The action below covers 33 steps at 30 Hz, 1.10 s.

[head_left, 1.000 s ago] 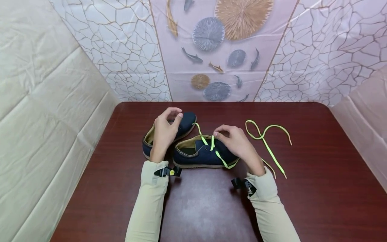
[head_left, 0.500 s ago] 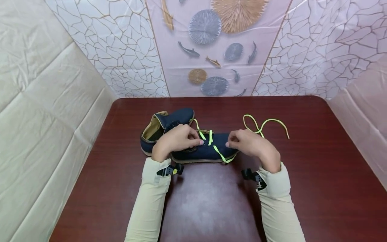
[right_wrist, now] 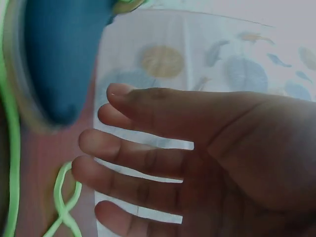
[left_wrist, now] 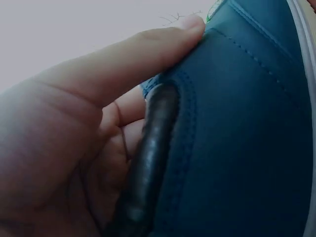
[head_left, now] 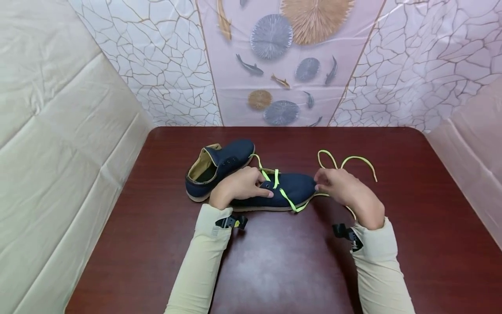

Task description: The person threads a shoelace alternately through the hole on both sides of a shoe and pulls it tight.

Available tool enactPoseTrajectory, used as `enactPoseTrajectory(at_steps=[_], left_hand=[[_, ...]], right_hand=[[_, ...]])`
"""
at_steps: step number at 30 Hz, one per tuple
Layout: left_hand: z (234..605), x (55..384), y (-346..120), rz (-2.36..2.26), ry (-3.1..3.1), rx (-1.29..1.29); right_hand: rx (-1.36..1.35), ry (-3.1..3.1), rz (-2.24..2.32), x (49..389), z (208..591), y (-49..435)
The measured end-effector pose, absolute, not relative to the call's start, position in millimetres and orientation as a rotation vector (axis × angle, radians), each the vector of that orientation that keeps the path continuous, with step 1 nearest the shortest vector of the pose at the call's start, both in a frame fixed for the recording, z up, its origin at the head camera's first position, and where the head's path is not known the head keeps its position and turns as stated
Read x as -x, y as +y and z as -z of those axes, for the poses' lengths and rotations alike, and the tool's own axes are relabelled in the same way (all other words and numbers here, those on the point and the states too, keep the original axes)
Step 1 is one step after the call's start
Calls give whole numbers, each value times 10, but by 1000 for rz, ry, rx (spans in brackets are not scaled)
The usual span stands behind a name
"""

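Observation:
A navy shoe (head_left: 296, 187) lies across the middle of the table, toe to the right. Neon yellow-green lace (head_left: 290, 201) passes through some of its eyelets. My left hand (head_left: 245, 185) grips the shoe near its opening; in the left wrist view the thumb lies on the outside of the blue upper (left_wrist: 237, 123) and the fingers are at the inner side of the collar. By the toe is my right hand (head_left: 345, 187). In the right wrist view its fingers extend loosely, hold nothing, and stand apart from the shoe (right_wrist: 59, 59).
Behind the held shoe sits a second navy shoe (head_left: 233, 159), angled, with no lace visible in its eyelets. A looped length of lace (head_left: 358, 158) lies on the dark red table (head_left: 412, 183) at the right. A patterned cloth (head_left: 282, 78) hangs behind the table.
My left hand has come down from above the rear shoe onto the front shoe's opening. My right hand has left the lace area and moved right, past the toe.

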State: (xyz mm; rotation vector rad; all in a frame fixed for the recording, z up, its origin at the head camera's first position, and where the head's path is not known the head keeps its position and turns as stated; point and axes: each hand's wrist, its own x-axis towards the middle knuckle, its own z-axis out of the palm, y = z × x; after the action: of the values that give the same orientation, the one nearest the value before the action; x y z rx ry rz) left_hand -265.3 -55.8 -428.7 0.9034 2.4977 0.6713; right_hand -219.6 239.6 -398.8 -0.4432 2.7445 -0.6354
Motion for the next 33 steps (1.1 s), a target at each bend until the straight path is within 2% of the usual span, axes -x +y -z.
enactPoseTrajectory(at_steps=[8, 16, 25, 29, 33], left_hand=[[4297, 2666, -600, -666, 2524, -817], [4325, 2682, -583, -677, 2512, -855], [4343, 2663, -565, -674, 2501, -831], [4348, 2663, -567, -668, 2503, -829], [4339, 2681, -555, -668, 2509, -847]], right_hand=[[219, 2635, 310, 2152, 4066, 2677], [-5, 2587, 229, 1897, 4228, 2843], [1, 2675, 309, 1861, 4783, 3049], [187, 2679, 591, 1820, 4821, 3016], [321, 2456, 1104, 1714, 4569, 2844]])
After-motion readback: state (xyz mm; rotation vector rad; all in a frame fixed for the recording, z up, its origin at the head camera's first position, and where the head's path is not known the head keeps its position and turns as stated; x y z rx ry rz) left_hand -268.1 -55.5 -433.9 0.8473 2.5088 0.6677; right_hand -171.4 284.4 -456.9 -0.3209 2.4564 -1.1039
